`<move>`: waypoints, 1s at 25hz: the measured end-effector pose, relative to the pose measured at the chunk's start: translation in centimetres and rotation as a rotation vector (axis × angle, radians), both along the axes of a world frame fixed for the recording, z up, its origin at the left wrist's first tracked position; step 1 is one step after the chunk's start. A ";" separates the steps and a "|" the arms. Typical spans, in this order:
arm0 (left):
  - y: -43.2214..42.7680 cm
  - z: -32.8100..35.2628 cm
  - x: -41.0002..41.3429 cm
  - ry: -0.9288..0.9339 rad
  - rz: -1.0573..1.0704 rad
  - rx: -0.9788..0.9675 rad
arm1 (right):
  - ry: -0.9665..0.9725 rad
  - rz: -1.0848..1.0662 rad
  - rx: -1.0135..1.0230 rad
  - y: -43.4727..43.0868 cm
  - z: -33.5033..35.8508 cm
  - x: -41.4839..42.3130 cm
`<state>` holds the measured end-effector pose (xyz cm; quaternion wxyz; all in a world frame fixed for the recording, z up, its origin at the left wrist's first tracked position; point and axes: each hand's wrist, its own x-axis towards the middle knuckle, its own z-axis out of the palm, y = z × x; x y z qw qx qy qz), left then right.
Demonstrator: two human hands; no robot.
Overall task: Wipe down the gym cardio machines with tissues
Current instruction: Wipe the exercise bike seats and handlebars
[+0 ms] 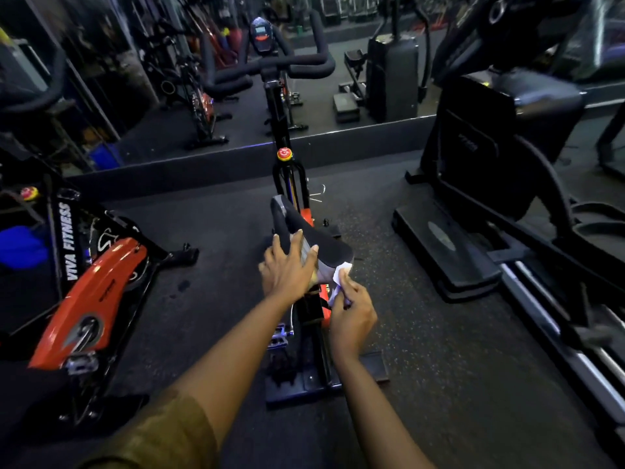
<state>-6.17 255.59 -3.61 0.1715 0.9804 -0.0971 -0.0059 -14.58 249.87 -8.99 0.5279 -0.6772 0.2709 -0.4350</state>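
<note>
A black spin bike stands straight ahead, its black and grey saddle [318, 238] in the middle of the view and its handlebars [287, 67] farther off. My left hand [287, 265] grips the saddle's left rear side, fingers curled over the top. My right hand [351, 309] pinches a white tissue [340, 275] and holds it against the saddle's rear right edge. The red resistance knob [284, 153] sits on the frame between saddle and handlebars.
A second spin bike with a red flywheel cover [91, 299] stands close on the left. A black stepper machine [500, 184] stands to the right. A mirror wall [236, 96] runs behind the bikes. Dark rubber floor [439, 367] lies around them.
</note>
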 end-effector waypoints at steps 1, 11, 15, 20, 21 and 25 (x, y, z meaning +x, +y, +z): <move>0.0 0.1 0.0 0.011 -0.003 -0.012 | 0.008 -0.030 -0.026 0.6 0.0 0.1; 1.0 -0.4 0.1 0.004 -0.068 -0.054 | 0.174 -0.124 -0.215 5.6 -0.1 0.2; 1.7 -0.9 0.5 -0.007 -0.107 -0.083 | 0.113 -0.277 -0.122 3.9 0.6 0.3; 1.9 -1.2 0.5 0.001 -0.147 -0.112 | 0.151 -0.315 -0.135 5.2 1.1 1.8; 2.0 -1.2 0.5 0.004 -0.150 -0.113 | 0.157 -0.309 -0.141 5.3 0.9 1.9; 1.9 -1.1 0.4 0.011 -0.160 -0.111 | 0.172 -0.324 -0.171 5.2 0.7 1.8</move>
